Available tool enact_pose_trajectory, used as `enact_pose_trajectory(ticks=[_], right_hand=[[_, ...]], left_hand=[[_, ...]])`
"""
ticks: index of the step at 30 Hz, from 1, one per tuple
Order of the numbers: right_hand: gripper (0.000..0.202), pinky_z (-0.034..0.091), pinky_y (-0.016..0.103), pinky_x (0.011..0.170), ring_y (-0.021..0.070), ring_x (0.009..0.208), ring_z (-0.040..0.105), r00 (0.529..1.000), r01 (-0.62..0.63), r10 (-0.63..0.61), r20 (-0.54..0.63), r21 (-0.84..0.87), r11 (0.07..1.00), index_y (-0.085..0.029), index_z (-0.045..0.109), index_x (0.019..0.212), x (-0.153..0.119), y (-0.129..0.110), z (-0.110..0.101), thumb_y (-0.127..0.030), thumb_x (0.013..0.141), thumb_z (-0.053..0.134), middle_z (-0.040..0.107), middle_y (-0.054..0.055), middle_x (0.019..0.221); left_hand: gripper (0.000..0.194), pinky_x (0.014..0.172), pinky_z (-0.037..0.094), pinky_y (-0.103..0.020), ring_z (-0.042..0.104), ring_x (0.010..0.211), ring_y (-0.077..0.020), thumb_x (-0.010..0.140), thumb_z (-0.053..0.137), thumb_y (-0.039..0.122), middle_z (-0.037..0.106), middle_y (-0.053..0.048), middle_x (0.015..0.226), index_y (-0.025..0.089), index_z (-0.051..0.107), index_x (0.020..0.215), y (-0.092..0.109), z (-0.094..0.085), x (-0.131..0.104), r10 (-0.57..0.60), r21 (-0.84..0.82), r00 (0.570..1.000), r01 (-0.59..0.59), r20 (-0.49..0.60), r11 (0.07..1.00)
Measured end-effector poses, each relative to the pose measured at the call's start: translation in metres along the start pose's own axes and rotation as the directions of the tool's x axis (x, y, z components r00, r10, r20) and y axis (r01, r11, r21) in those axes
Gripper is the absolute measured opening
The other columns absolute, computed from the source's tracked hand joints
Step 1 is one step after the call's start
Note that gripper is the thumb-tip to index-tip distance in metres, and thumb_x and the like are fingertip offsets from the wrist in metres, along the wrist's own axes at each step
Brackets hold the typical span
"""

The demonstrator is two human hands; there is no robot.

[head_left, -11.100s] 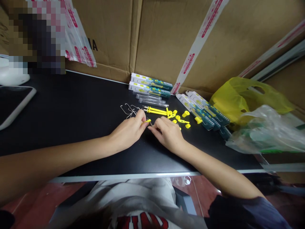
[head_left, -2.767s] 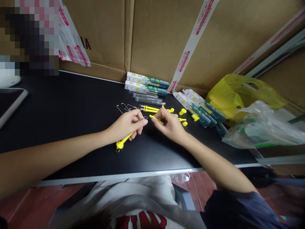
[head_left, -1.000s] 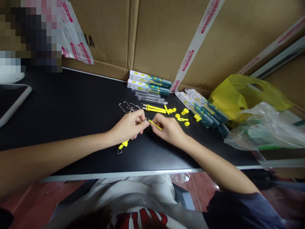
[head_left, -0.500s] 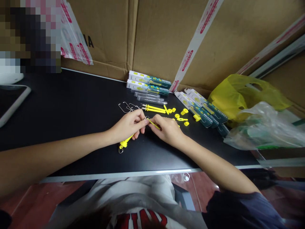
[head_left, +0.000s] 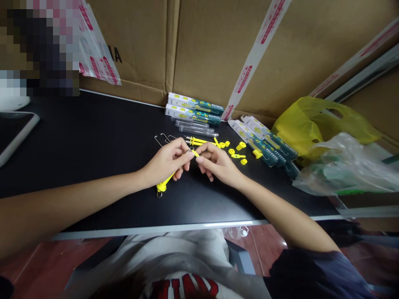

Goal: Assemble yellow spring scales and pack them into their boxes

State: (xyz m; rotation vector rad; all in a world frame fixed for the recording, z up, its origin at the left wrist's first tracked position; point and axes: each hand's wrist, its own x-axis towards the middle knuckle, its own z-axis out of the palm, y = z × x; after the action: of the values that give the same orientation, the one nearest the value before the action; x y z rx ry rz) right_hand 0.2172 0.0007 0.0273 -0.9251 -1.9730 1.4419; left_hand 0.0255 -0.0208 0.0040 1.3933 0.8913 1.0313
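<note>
My left hand (head_left: 171, 160) pinches a small bent metal wire hook (head_left: 192, 149) between thumb and forefinger. Facing it, my right hand (head_left: 216, 162) has a thin yellow plastic strip (head_left: 195, 153) in its fingertips, its end right at the wire. Whether the two are joined is too small to tell. From under my left hand a yellow plastic spring scale piece (head_left: 162, 186) with a metal hook sticks out toward me; the hand hides its other end. Just beyond my fingers lie bent wire hooks (head_left: 163, 138) and yellow rods (head_left: 199, 141).
Small yellow caps (head_left: 241, 146) are scattered to the right. Behind are clear plastic tubes (head_left: 196, 128) and spring scale boxes (head_left: 193, 114), with more boxes (head_left: 258, 141) at right beside a yellow bag (head_left: 299, 120) and a clear bag (head_left: 346, 170). A tablet-like device (head_left: 18, 137) lies far left.
My right hand has turned and its fingers have shifted along the yellow strip, so less of it shows. The spring scale piece under my left hand has moved slightly.
</note>
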Motion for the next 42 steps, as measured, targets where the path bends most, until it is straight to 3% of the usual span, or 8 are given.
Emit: enact_pose_trajectory(ticks=[5, 13, 24, 32, 38, 42], right_hand=[[0.03, 0.034, 0.015, 0.033, 0.0038, 0.038, 0.036, 1.0, 0.007, -0.007, 0.009, 0.072, 0.997, -0.019, 0.047, 0.093, 0.002, 0.002, -0.001, -0.045, 0.087, 0.061, 0.042, -0.011, 0.055], [0.032, 0.032, 0.02, 0.051, 0.0062, 0.055, 0.038, 0.979, 0.153, -0.174, -0.108, -0.18, 0.972, -0.017, 0.049, 0.08, 0.002, -0.001, -0.003, -0.045, 0.083, 0.066, 0.044, -0.006, 0.065], [0.031, 0.031, 0.021, 0.051, 0.007, 0.055, 0.036, 0.978, 0.154, -0.187, -0.09, -0.29, 0.944, -0.018, 0.049, 0.077, 0.001, 0.001, -0.008, -0.042, 0.082, 0.066, 0.043, -0.006, 0.063], [0.023, 0.03, 0.021, 0.051, 0.0074, 0.055, 0.036, 0.969, 0.179, -0.236, -0.071, -0.455, 0.872, -0.018, 0.05, 0.078, -0.001, -0.002, -0.011, -0.035, 0.084, 0.064, 0.044, -0.006, 0.062], [0.026, 0.03, 0.021, 0.051, 0.0071, 0.053, 0.033, 0.981, 0.157, -0.184, -0.06, -0.312, 0.937, -0.019, 0.046, 0.076, 0.0, -0.001, -0.008, -0.036, 0.085, 0.063, 0.039, -0.007, 0.062], [0.023, 0.028, 0.021, 0.051, 0.0071, 0.054, 0.033, 0.969, 0.187, -0.239, -0.065, -0.438, 0.879, -0.019, 0.044, 0.073, -0.001, -0.004, -0.009, -0.03, 0.085, 0.061, 0.039, -0.007, 0.062]], left_hand=[[0.025, 0.033, 0.039, -0.014, 0.05, 0.036, -0.0043, 0.089, 0.056, 0.038, 0.057, 0.007, 0.06, 0.019, 0.042, 0.083, 0.0, 0.0, 0.0, 0.011, -0.019, 1.0, -0.01, 0.026, 1.0], [0.025, 0.034, 0.041, -0.015, 0.053, 0.037, -0.0059, 0.091, 0.052, 0.042, 0.058, 0.006, 0.06, 0.019, 0.044, 0.086, 0.002, 0.0, -0.001, -0.005, -0.033, 0.995, 0.008, 0.099, 0.999], [0.021, 0.035, 0.042, -0.014, 0.052, 0.038, -0.0061, 0.095, 0.043, 0.039, 0.054, 0.007, 0.058, 0.02, 0.044, 0.086, 0.006, 0.001, -0.003, -0.048, 0.055, 0.986, 0.039, 0.163, 0.998], [0.024, 0.036, 0.043, -0.014, 0.05, 0.039, -0.0049, 0.096, 0.039, 0.038, 0.047, 0.008, 0.058, 0.02, 0.04, 0.08, 0.007, 0.001, -0.003, -0.056, 0.094, 0.979, 0.038, 0.198, 0.995], [0.023, 0.036, 0.042, -0.014, 0.049, 0.039, -0.005, 0.097, 0.037, 0.038, 0.047, 0.008, 0.059, 0.02, 0.039, 0.081, 0.007, 0.001, -0.004, -0.055, 0.1, 0.977, 0.035, 0.207, 0.994], [0.027, 0.036, 0.042, -0.014, 0.048, 0.04, -0.0049, 0.097, 0.037, 0.039, 0.047, 0.007, 0.058, 0.02, 0.039, 0.079, 0.007, 0.001, -0.004, -0.063, 0.125, 0.976, 0.037, 0.207, 0.991]])
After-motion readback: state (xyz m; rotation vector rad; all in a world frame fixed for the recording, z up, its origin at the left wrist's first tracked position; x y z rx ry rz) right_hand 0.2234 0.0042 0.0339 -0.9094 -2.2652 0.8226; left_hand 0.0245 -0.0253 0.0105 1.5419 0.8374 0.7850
